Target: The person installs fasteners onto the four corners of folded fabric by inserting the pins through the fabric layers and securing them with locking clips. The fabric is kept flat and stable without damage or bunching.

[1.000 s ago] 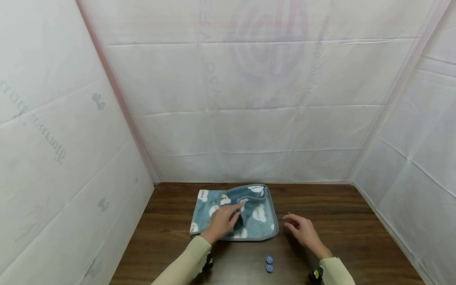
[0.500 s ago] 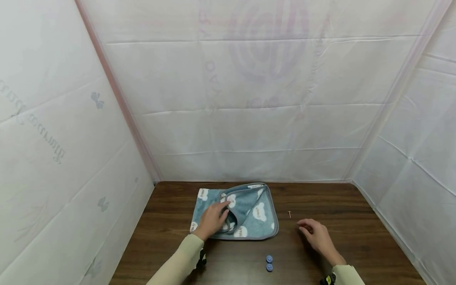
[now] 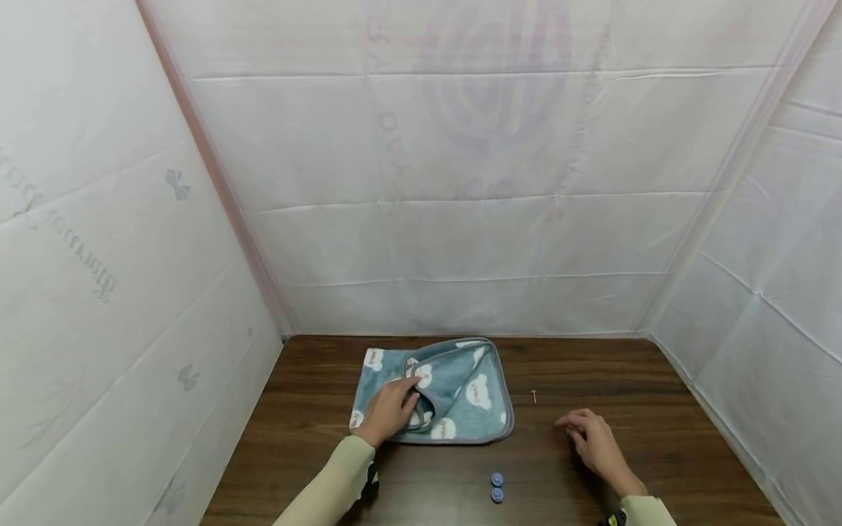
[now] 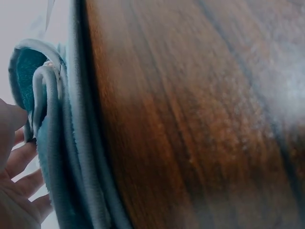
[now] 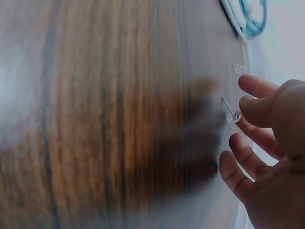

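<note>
A folded blue fleece cloth [image 3: 479,409] with white bear-head prints and grey piping lies on the table. My left hand [image 3: 387,413] pinches a raised fold of it between thumb and fingers, seen at the cloth's edge in the left wrist view [image 4: 19,162]. To the right of the cloth lies a small push pin [image 3: 534,396]. My right hand [image 3: 597,444] is low over the table beyond it, fingers loosely bent. In the right wrist view, a clear push pin [image 5: 233,116] sits by its thumb and middle fingertip; whether they grip it is unclear.
Two small round blue pieces [image 3: 497,487] lie one behind the other near the front of the dark wooden table [image 3: 684,467]. White sheeting [image 3: 460,241] stands behind the table and along both sides.
The left hand has drawn left, and the cloth's loose fold has shifted with it. My right hand has moved away from the pin beside the cloth, to the right and nearer me.
</note>
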`<state>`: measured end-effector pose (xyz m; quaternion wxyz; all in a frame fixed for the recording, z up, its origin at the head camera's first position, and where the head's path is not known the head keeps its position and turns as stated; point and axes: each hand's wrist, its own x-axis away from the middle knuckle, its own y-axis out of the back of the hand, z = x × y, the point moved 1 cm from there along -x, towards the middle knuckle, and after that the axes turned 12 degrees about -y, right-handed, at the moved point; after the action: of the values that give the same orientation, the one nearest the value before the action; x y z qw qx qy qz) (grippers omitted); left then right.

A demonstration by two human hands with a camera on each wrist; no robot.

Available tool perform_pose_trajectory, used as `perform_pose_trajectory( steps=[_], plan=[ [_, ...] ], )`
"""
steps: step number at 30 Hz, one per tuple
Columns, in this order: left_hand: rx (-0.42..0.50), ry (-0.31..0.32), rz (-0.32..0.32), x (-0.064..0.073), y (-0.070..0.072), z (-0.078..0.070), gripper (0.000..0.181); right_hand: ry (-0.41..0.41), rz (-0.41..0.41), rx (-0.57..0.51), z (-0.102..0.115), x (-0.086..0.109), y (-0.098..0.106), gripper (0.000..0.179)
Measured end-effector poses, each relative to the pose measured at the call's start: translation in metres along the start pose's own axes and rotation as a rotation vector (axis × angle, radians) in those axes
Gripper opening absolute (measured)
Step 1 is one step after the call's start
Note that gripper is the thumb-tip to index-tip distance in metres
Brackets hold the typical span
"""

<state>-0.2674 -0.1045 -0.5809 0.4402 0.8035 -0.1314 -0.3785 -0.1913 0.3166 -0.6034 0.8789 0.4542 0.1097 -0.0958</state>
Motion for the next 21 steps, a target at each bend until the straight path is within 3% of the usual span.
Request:
perform_pose_trajectory(
  steps=[4, 7, 16, 21],
  plan=[
    [0.001, 0.005, -0.007, 0.0017, -0.0017, 0.0017, 0.034, 0.03, -0.016, 0.015, -0.0024, 0.0024, 0.0015, 0.038],
    [0.002, 0.004, 0.008, 0.0025, -0.0023, 0.0028, 0.034, 0.007, 0.005, 0.024, -0.0038, 0.0033, 0.0027, 0.038],
    [0.035, 0.088, 0.143, 0.0025, -0.0015, 0.0027, 0.037, -0.19, 0.178, 0.04, -0.0074, 0.0031, 0.0064, 0.028],
    [0.094, 0.069, 0.105, -0.0019, -0.0019, 0.0032, 0.034, -0.203, 0.194, 0.051, -0.008, 0.0027, 0.0065, 0.024]
  ],
)
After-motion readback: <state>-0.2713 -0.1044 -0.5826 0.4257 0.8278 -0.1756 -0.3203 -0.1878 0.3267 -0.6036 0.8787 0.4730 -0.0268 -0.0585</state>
